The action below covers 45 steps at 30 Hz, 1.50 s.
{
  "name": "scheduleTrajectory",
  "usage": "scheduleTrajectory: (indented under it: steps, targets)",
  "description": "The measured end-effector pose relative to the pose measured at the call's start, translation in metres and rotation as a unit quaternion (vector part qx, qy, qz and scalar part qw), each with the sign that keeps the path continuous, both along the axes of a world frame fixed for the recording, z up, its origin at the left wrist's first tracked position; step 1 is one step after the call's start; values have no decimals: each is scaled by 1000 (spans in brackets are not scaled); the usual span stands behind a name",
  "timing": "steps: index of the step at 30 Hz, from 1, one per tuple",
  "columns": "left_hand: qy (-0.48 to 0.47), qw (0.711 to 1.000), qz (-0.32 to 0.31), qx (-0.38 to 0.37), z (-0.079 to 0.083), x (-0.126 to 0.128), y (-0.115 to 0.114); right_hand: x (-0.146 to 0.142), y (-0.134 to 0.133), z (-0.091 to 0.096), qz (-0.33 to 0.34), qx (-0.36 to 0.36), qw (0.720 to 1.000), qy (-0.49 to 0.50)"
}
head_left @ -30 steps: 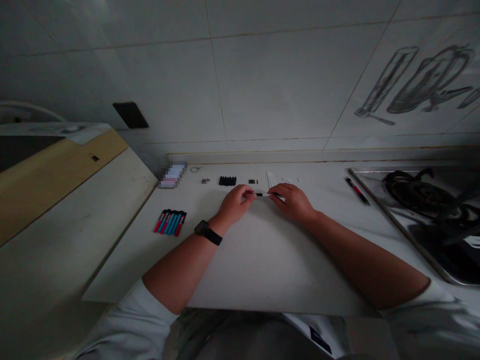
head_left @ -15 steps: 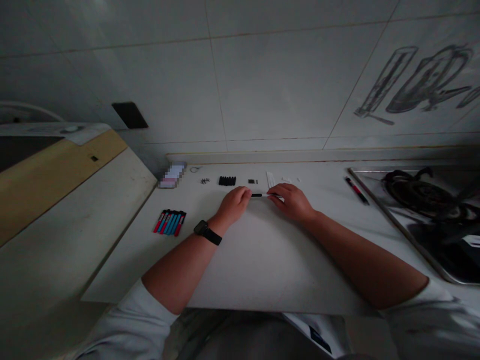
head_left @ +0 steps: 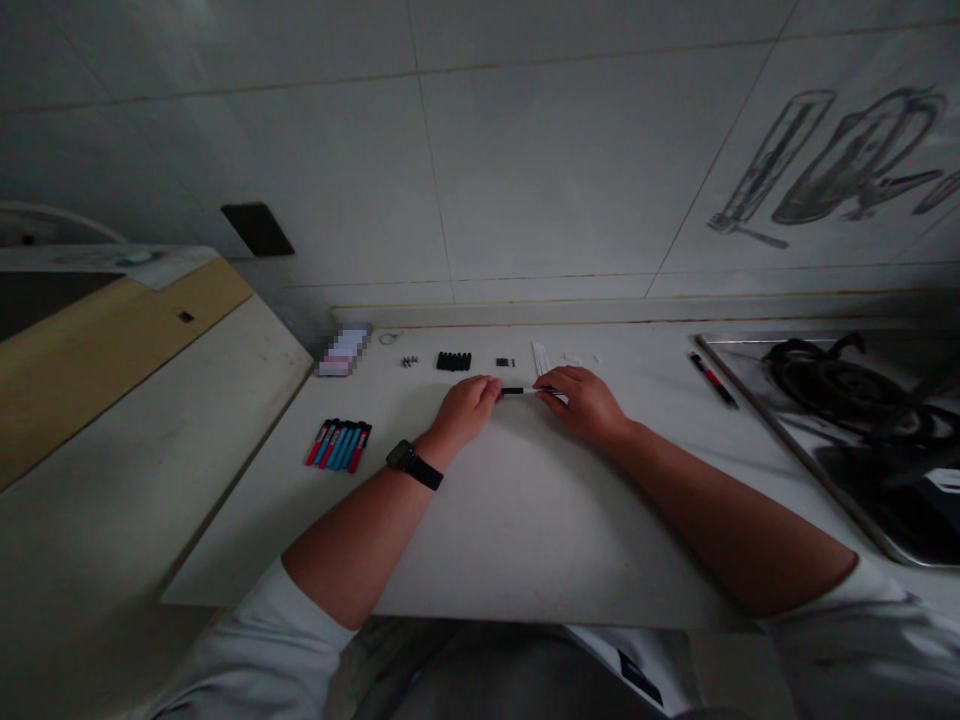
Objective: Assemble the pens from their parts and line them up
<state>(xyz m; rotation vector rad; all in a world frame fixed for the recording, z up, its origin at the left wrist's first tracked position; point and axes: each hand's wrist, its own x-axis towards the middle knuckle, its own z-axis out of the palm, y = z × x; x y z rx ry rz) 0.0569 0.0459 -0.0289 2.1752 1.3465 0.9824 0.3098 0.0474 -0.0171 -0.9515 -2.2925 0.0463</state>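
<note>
A thin black and white stick is in the middle of the frame, lying flat from side to side between two hands. The left hand pinches its black end, with the thumb and fingers pressed together. The right hand pinches the other end, the white one, between thumb and fingers. Both hands are low over the white table. A black watch is on the left wrist.

Just above the hands in the frame is a row of little things: metal bits, black tubes side by side, small dark bits, white sticks and white bits. Left of the middle, red and blue pens lie in a bunch. One red and black pen lies at the right, near the stove.
</note>
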Motion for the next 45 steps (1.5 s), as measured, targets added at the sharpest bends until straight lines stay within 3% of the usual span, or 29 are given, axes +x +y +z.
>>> scheduleTrajectory:
  steps: [9,16,21,26,30,45]
  targets:
    - [-41,999,-19,11,-2,1,0,0,2,0,-3,6,1000,2]
    - [13,999,-4,-32,1,1,0,1,2,-2,5,12,1000,0]
    - [-54,998,-23,-4,0,2,1,2,3,-2,4,9,1000,7]
    - [-27,999,5,-44,-1,0,-1,1,2,-2,5,19,1000,14]
    - [-5,998,-11,-69,3,0,-2,2,2,-2,1,3,1000,4]
    - [-1,999,-22,48,6,-2,0,3,4,0,-15,-61,998,9]
